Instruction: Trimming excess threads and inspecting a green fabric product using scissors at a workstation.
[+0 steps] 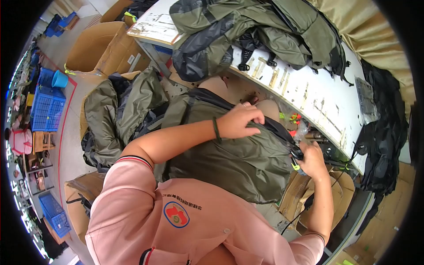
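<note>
An olive-green jacket (238, 163) with black trim lies across my lap, against the edge of a white worktable (327, 106). My left hand (240, 120) is closed on the jacket's black edge near its upper part; a dark band sits on that wrist. My right hand (312, 160) pinches the same black edge further along, at a small neon-yellow tag (295, 167). The black trim runs taut between the two hands.
A heap of olive and dark grey jackets (256, 31) covers the worktable's far end. More jackets (123, 110) fill a cardboard box on the floor at the left. Black garments (384, 137) hang at the right. Blue crates (46, 108) stand far left. Cardboard boxes (309, 198) sit under the table.
</note>
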### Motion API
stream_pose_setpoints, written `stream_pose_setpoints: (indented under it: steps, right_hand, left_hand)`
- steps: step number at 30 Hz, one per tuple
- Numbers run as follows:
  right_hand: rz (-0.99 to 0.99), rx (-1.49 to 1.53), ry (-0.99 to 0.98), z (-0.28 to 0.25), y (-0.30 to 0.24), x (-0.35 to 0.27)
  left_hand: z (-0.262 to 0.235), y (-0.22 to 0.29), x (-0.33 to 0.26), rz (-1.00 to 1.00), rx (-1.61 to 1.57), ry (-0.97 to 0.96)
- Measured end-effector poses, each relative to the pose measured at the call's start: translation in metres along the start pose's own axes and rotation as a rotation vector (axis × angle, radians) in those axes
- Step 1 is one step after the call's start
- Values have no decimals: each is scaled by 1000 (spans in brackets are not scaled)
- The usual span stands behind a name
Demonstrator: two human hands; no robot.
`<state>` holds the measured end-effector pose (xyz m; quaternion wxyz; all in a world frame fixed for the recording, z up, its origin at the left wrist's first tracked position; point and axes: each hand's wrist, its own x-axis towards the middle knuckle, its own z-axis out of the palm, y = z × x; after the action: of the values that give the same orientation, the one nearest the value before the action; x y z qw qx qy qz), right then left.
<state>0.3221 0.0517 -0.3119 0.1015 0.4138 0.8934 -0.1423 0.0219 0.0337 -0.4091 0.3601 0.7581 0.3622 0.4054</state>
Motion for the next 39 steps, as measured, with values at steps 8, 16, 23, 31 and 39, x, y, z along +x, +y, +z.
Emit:
stream_pose_setpoints:
  steps: [8, 16, 23, 31, 39]
  right_hand:
    - [123, 94, 119, 23, 44, -16]
    - [172, 59, 73, 66, 62, -2]
    - [153, 80, 149, 82, 69, 1]
    - [328, 139, 142, 43, 39, 13]
    - [22, 102, 350, 5, -46, 57]
  left_hand:
    - [-114, -58, -65, -227, 436, -131]
    - [-129, -58, -80, -438, 266, -60]
    - [-123, -18, -93, 29, 561, 324]
    - [-123, -13, -103, -211, 175, 229]
    - [-127, -42, -105, -641, -791, 214]
